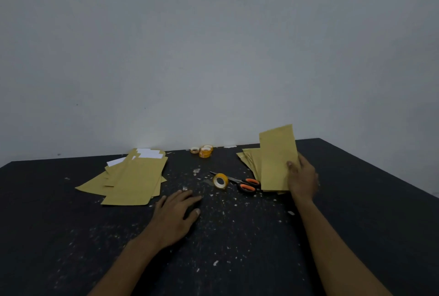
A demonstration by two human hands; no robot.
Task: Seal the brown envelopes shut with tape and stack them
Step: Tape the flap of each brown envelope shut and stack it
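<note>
Our right hand (302, 177) holds one envelope (278, 158) by its right edge, with the thumb on the front and the fingers behind it. The envelope stands up tall, its long side pointing up and away from us. It is on the right side of the table (356, 200), just in front of the right pile (249, 160). We think this pile is the stack of done ones, since no paper shows there. Our left hand (175, 212) lies flat on the table near the middle, fingers straight, holding nothing. The left pile (133, 177) sits just past that hand, to the far left. Its envelopes lie long way toward the wall, and white paper (149, 153) sticks out at the far end, so we think they are not shut yet. The tape (220, 180) stands on its edge between our hands, with the scissors (247, 184) touching it on the right. Spare rolls (204, 150) wait far back by the wall. The right pile is right beside the held envelope, so laying it down flat is a short move. The left hand is nearer the left pile for the next one.
</note>
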